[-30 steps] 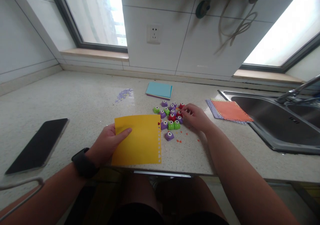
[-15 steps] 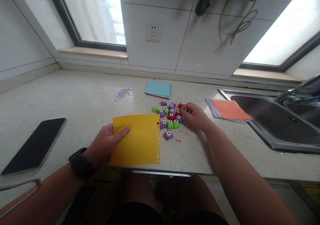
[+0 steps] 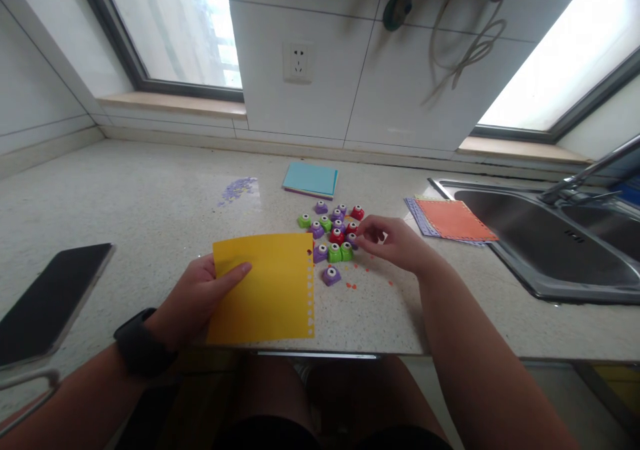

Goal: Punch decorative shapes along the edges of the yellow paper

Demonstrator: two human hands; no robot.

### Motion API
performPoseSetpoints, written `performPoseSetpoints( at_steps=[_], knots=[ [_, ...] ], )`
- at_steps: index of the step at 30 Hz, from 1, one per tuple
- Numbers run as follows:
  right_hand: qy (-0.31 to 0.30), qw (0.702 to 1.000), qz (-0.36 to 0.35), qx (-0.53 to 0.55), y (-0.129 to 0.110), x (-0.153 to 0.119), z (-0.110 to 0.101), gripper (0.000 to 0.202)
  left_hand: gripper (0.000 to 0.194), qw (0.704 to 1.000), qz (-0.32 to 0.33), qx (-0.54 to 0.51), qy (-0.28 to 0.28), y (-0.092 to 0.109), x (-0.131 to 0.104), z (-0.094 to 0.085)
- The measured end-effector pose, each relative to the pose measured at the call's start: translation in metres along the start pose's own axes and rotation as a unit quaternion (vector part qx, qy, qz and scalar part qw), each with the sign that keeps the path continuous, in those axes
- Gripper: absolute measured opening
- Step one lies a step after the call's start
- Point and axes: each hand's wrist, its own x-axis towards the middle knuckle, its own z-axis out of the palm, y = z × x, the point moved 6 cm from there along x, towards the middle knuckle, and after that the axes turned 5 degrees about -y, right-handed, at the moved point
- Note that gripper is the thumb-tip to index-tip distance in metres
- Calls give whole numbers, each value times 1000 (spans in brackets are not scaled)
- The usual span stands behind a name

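Since the earlier frame, the right hand (image 3: pixel 394 242) has shifted from beside a red punch (image 3: pixel 351 228) toward me, to a purple punch (image 3: pixel 351 241) at the cluster's right edge. I see its grip is narrow there, but I cannot tell whether it holds the punch. I have the left hand's (image 3: pixel 193 295) grip closed on the yellow sheet (image 3: pixel 265 297), over the table's (image 3: pixel 373 320) near edge, its cut-out side toward the cluster. A lone punch (image 3: pixel 331 276) sits just right of the sheet.

On the countertop (image 3: pixel 150 190), craft punches (image 3: pixel 336 237) lie right of the paper sheet (image 3: pixel 263 297), before the paper stack (image 3: pixel 311 180); what seems a tablet (image 3: pixel 53 303) lies far left, the sink (image 3: pixel 520 263) far right.
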Motion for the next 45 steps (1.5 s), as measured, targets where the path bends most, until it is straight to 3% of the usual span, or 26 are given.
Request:
performPoseSetpoints(
  at_steps=[5, 9, 15, 23, 26, 31, 34, 40, 45],
  knots=[
    [-89, 995, 36, -32, -3, 5, 19, 30, 36, 1000, -8, 5, 0, -1, 0, 0],
    [-61, 994, 34, -84, -1, 12, 24, 21, 35, 1000, -12, 3, 7, -1, 0, 0],
    [-43, 988, 16, -146, -4, 13, 23, 26, 34, 1000, -8, 1, -9, -1, 0, 2],
    [-57, 988, 28, -140, -9, 10, 21, 25, 36, 1000, -5, -10, -10, 0, 0, 3],
    [-49, 994, 16, -94, -11, 8, 18, 25, 35, 1000, -2, -10, -7, 3, -1, 4],
    [25, 999, 7, 35, -2, 8, 9, 15, 31, 1000, -6, -13, -13, 6, -3, 8],
    [66, 990, 5, 121, 5, 9, 9, 23, 31, 1000, -11, -6, -3, 6, -3, 7],
    [104, 930, 8, 352, 3, 15, 16, 35, 24, 1000, -20, -2, -4, 1, -2, 3],
    [44, 879, -17, 475, -23, 20, 35, 33, 26, 999, -36, -13, -1, -4, -1, 1]
  ],
)
